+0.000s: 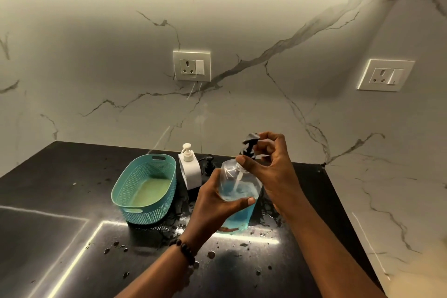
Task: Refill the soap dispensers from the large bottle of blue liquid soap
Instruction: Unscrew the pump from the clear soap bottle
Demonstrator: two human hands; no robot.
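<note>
On the black glossy worktop (72, 201) my left hand (212, 203) gripped the clear glass dispenser of blue soap (238, 201), while my right hand (268, 164) fingers (243, 161) pinched its black pump head (249, 146). I judged it half unscrewed; next it needed lifting out.

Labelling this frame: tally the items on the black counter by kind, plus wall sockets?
Soap dispensers: 2, a clear plastic dispenser holding blue liquid with a black pump head, and a white square pump dispenser.
Baskets: 1, a teal perforated plastic basket.
Wall sockets: 2, white socket plates and.
Total: 5.
A dark item behind the white one is unclear.
</note>
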